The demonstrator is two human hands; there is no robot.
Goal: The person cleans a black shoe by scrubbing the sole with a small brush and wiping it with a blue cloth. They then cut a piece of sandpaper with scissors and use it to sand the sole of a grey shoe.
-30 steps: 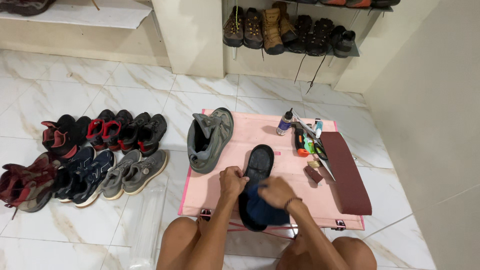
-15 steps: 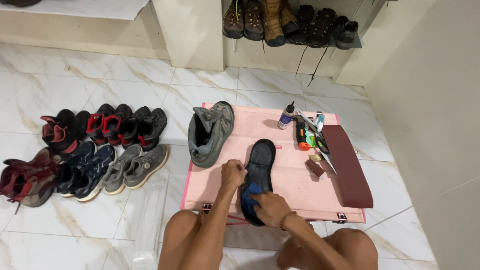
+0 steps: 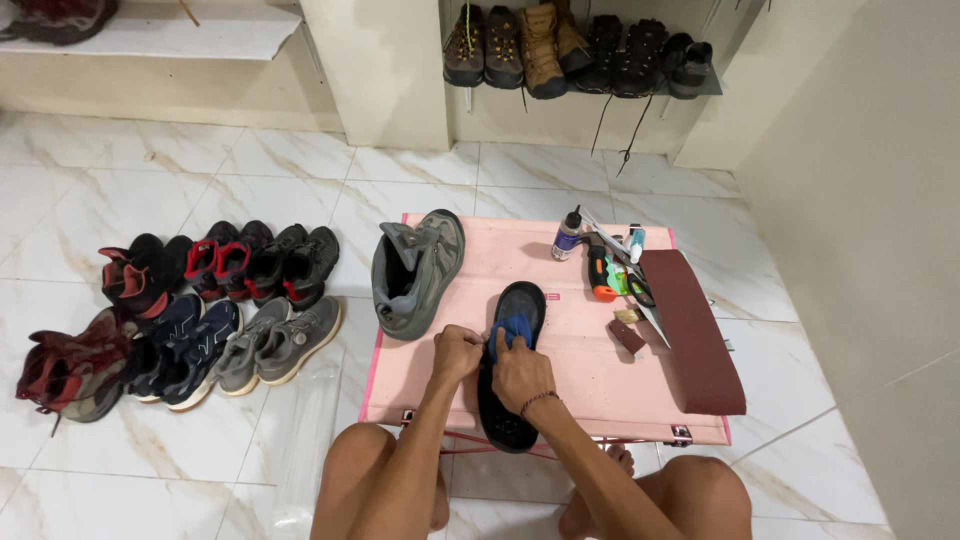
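Since half a second earlier, the right hand had been moved farther up the black shoe sole, the blue cloth now pressed near its far end. Nearest, two bare knees were seen. The sole lay lengthwise on a low pink table, its near end overhanging the edge. The left hand was clenched on the sole's left edge; the right was closed around the cloth. Just left stood a grey boot. To the right lay a dark red sandpaper strip, with small bottles beyond. Far off, boots lined a shelf.
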